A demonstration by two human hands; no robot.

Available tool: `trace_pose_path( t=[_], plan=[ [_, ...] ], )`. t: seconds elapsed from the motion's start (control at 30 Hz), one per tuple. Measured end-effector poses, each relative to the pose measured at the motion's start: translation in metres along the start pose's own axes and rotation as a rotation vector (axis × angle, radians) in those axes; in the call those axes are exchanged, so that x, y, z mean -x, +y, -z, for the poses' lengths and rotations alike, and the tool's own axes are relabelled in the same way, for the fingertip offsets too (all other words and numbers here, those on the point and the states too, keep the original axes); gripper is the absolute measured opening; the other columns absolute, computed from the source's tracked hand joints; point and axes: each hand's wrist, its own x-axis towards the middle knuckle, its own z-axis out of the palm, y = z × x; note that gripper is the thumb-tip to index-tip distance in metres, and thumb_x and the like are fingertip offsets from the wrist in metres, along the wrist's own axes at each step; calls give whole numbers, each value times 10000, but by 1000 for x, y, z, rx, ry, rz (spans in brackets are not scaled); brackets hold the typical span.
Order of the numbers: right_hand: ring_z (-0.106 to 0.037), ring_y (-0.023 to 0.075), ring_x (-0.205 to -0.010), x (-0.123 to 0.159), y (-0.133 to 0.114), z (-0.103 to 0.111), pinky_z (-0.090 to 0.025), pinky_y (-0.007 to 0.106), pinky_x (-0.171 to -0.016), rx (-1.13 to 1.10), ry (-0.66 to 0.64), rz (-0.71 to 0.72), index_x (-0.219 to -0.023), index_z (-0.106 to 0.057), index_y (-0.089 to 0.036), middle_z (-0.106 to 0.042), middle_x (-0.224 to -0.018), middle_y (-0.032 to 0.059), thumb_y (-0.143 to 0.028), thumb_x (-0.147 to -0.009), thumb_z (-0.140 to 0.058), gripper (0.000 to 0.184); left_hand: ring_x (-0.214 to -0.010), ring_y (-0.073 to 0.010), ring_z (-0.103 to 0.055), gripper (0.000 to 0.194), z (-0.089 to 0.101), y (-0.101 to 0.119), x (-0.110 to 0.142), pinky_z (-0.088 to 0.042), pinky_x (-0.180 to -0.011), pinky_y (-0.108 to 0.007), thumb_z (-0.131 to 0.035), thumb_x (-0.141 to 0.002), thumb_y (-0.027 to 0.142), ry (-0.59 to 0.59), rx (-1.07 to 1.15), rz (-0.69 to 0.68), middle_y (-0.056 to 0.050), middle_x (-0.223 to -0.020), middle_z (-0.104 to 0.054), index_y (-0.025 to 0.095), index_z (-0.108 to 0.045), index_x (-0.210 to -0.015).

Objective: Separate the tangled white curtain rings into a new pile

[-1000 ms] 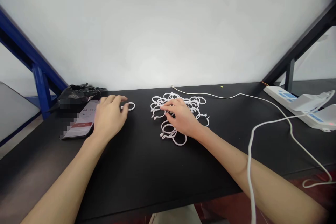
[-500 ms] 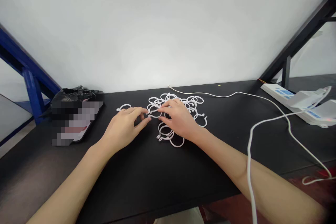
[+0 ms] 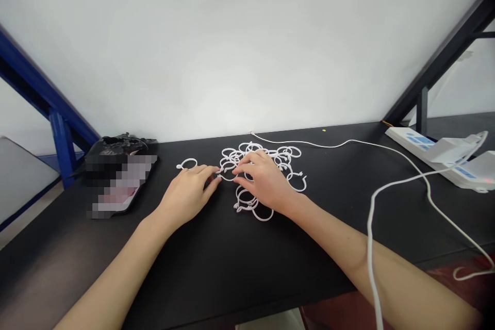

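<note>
Between my hands is an open white curtain ring. My left hand pinches its left end, near the clasp, with thumb and fingertips. On the ring's other side, my right hand grips the curve between thumb and fingers; part of that contact is hidden. A heap of similar white rings lies behind and beneath the right hand. Several more rings lie in front of it. One single ring rests apart, just beyond the left hand.
On the left of the black table lie a crumpled black bag and a blurred flat packet. A white power strip stands at right. Its white cable crosses over my right forearm. Behind is a pale wall.
My left thumb and fingertips have come closer together at the ring's end. The right hand keeps nearly the same pose. The whole view has shifted slightly.
</note>
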Motion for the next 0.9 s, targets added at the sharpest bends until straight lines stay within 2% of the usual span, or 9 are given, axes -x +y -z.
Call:
trace_pose_path(
  t=[0.13,0.27,0.37,0.5,0.67,0.9],
  plan=[
    [-542,218,-994,0,-4,3,-475,396,-940,-43,-20,1,-1037,-712,-187,-665,-1013,65,-246,-892,-668,162,-876,-231,-665,346,2,1,1,-489,-768,-356,-355,-1007,374,-4,-19,-45,-48,-996,-734,221,-664,-1034],
    [-539,248,-1140,0,-8,6,-465,456,-1007,-99,3,3,-1310,-575,-206,-620,-1222,102,-325,-875,-683,464,-850,-224,-673,340,1,2,2,-489,-756,-353,-350,-1015,368,39,-8,-97,-45,-977,-743,218,-654,-1039],
    [-527,267,-1199,1,-9,6,-429,485,-1057,-125,-29,8,-1376,-517,-197,-610,-1281,111,-393,-869,-684,569,-849,-217,-674,339,0,3,3,-485,-796,-364,-341,-1025,359,57,9,-155,-44,-1013,-748,221,-644,-1091],
    [-572,238,-1084,1,-11,6,-464,420,-996,-182,-92,-17,-1269,-590,-155,-685,-1089,77,-370,-867,-688,466,-826,-219,-669,338,-1,6,3,-475,-832,-389,-336,-1031,347,55,8,-180,-35,-1009,-751,229,-640,-1120],
    [-590,204,-952,-1,-13,7,-476,373,-899,-221,-110,-91,-1081,-643,-176,-684,-905,30,-332,-830,-731,308,-754,-216,-655,333,2,9,3,-469,-833,-394,-337,-1027,325,29,-14,-160,-22,-874,-746,226,-653,-1067],
    [-594,177,-837,-4,-14,7,-453,357,-857,-239,-126,-127,-955,-654,-207,-658,-780,-10,-297,-830,-711,164,-687,-204,-630,328,4,13,4,-438,-717,-344,-324,-1019,300,29,-72,-163,-18,-796,-728,231,-640,-967]
  ],
)
